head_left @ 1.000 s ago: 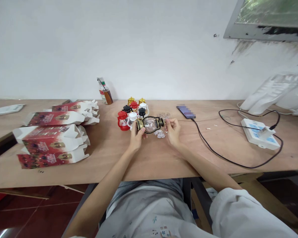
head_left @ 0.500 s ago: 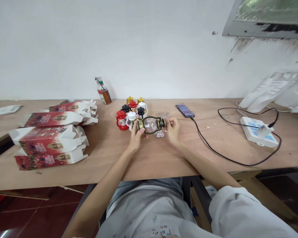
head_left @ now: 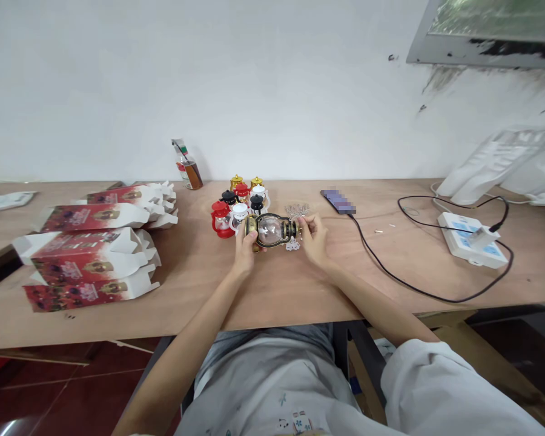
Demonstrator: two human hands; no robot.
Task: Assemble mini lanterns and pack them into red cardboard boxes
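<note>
Head view shows a bronze-toned lantern [head_left: 271,231] with a clear, rounded middle.

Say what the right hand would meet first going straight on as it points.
The right hand would likely meet the bronze lantern at its fingertips first, then perhaps clear pieces; depth is unclear.

Your left hand [head_left: 246,245] grips the base of the bronze lantern [head_left: 270,231], held on its side above the worktop [head_left: 281,290], while your right hand [head_left: 315,238] has its fingertips at the top end. Small lanterns [head_left: 239,209] in red, white, black and gold stand grouped just beyond your left hand, clear pieces [head_left: 297,209] lying beside them. Printed cartons [head_left: 91,254] lie to your left; phone [head_left: 338,201], cable [head_left: 390,275] and power strip [head_left: 471,240] to your right.
</note>
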